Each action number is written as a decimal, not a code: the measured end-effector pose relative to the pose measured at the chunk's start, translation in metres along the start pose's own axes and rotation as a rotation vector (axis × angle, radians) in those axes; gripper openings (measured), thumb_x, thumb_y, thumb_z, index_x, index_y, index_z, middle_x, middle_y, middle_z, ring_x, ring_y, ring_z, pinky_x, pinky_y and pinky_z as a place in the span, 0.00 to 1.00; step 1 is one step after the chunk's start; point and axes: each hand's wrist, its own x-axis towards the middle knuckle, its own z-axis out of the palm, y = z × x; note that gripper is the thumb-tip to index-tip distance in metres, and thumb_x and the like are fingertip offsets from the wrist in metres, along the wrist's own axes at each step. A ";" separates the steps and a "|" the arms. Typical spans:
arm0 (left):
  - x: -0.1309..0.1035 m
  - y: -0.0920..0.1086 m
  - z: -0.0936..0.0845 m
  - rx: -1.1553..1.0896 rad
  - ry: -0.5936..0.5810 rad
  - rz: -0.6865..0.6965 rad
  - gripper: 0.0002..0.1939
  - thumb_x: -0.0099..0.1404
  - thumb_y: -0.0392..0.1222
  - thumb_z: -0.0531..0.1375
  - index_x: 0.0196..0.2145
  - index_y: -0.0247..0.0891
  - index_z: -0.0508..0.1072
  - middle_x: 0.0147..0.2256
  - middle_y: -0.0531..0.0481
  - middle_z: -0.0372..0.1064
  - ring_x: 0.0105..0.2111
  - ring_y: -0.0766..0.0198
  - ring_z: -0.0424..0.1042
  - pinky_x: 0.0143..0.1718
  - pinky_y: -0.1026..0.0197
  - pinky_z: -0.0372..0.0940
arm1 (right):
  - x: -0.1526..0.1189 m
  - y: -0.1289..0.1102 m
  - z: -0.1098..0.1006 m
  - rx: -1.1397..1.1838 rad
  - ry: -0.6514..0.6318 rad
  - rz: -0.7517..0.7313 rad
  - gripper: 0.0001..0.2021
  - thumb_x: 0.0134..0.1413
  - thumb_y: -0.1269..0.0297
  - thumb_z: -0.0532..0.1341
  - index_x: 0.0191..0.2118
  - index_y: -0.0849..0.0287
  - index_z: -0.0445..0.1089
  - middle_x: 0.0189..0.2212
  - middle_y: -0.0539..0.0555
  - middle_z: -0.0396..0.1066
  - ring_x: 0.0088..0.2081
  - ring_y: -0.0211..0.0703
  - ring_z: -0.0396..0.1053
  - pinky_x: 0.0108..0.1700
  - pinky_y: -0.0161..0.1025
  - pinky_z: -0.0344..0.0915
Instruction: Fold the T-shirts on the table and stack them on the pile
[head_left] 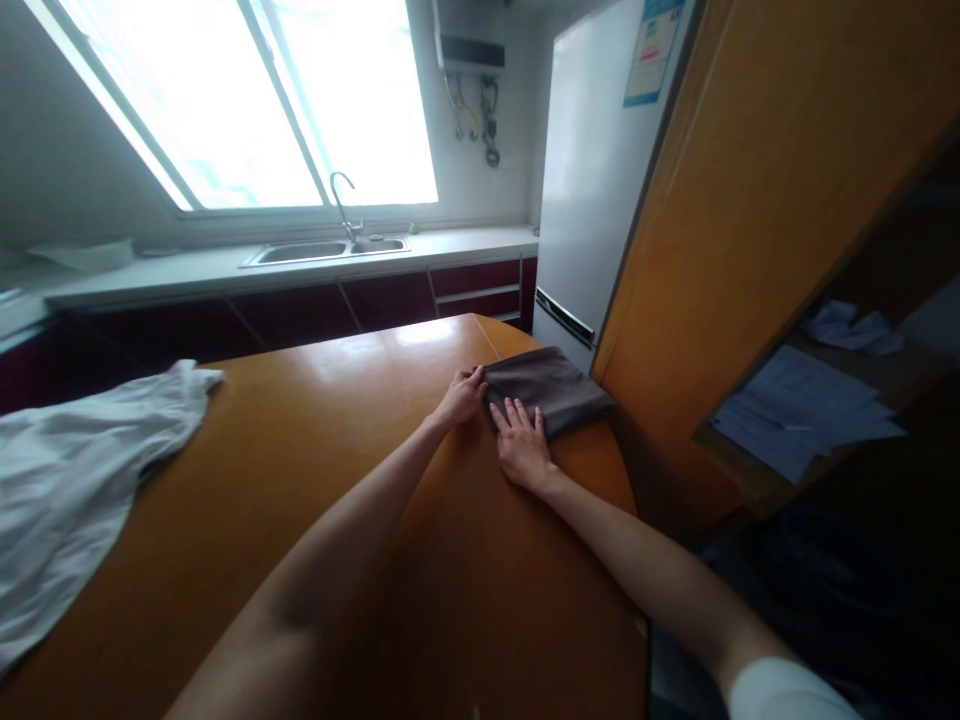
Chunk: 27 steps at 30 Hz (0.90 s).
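A dark grey-brown cloth point(559, 388), folded flat, lies at the far right end of the wooden table point(330, 430). At its left corner my left hand point(460, 398) pinches the edge between thumb and fingers. My right hand point(523, 443) rests palm down beside it, with spread fingers on the cloth's near edge. A rumpled white cloth point(82, 470) lies over the table's left side, away from both hands.
Behind the table runs a counter point(465, 240) with a metal sink point(300, 252) and a faucet. A fridge point(592, 160) stands at the back right beside a wooden panel point(720, 230). Papers point(802, 410) lie on a shelf to the right.
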 end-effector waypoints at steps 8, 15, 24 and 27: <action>0.017 -0.001 0.018 -0.112 0.049 -0.036 0.28 0.68 0.38 0.58 0.63 0.28 0.65 0.53 0.34 0.66 0.52 0.51 0.68 0.61 0.53 0.59 | 0.007 0.006 -0.003 -0.004 -0.015 -0.007 0.30 0.67 0.67 0.46 0.73 0.54 0.48 0.73 0.59 0.44 0.73 0.52 0.40 0.70 0.61 0.36; 0.003 0.003 -0.006 -0.229 0.138 -0.082 0.27 0.71 0.45 0.55 0.64 0.31 0.66 0.56 0.35 0.66 0.55 0.52 0.68 0.60 0.53 0.60 | -0.006 -0.002 -0.009 0.022 0.001 -0.060 0.31 0.69 0.55 0.51 0.73 0.56 0.47 0.73 0.65 0.40 0.73 0.54 0.37 0.70 0.60 0.34; -0.155 -0.054 -0.094 -0.168 0.250 -0.145 0.26 0.69 0.42 0.50 0.60 0.32 0.71 0.58 0.39 0.67 0.59 0.55 0.67 0.63 0.55 0.59 | -0.061 -0.057 -0.013 0.176 0.067 -0.246 0.22 0.68 0.62 0.51 0.64 0.59 0.65 0.71 0.62 0.50 0.73 0.51 0.42 0.71 0.55 0.39; -0.218 -0.072 -0.122 -0.056 0.195 -0.147 0.26 0.67 0.42 0.51 0.58 0.31 0.73 0.58 0.39 0.69 0.60 0.54 0.66 0.66 0.53 0.55 | -0.077 -0.087 -0.008 0.245 -0.011 -0.351 0.21 0.68 0.63 0.52 0.62 0.59 0.67 0.70 0.62 0.53 0.71 0.50 0.46 0.71 0.53 0.42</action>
